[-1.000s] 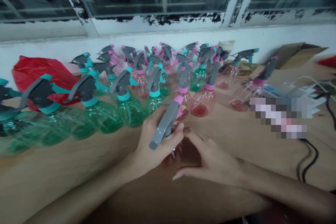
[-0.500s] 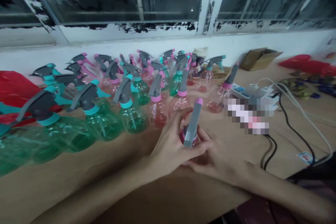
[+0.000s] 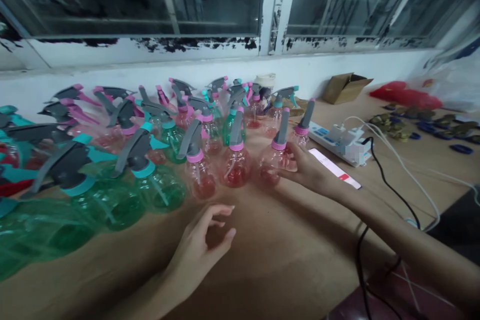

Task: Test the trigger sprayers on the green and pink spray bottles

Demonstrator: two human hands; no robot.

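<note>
My right hand [image 3: 305, 170] reaches forward, thumb and fingers curved around the side of a pink spray bottle [image 3: 273, 162] with a grey trigger head. That bottle stands upright on the brown table [image 3: 285, 250], at the right end of a short row of pink spray bottles [image 3: 234, 167]. My left hand [image 3: 204, 240] hovers low over the table nearer to me, fingers loosely curled and apart, holding nothing. Many green spray bottles [image 3: 157, 187] with teal collars fill the left side.
A white power strip [image 3: 339, 140] with plugged cables [image 3: 378, 175] lies right of the bottles, with a flat white strip [image 3: 333, 174] beside my right wrist. A cardboard box [image 3: 347, 87], red bags [image 3: 401, 94] and small dark parts [image 3: 423, 125] sit at the far right. A wall with windows runs behind.
Both hands held the pink bottle close to me. My right hand has carried it forward into the row; my left hand let go and drew back. The view swung right.
</note>
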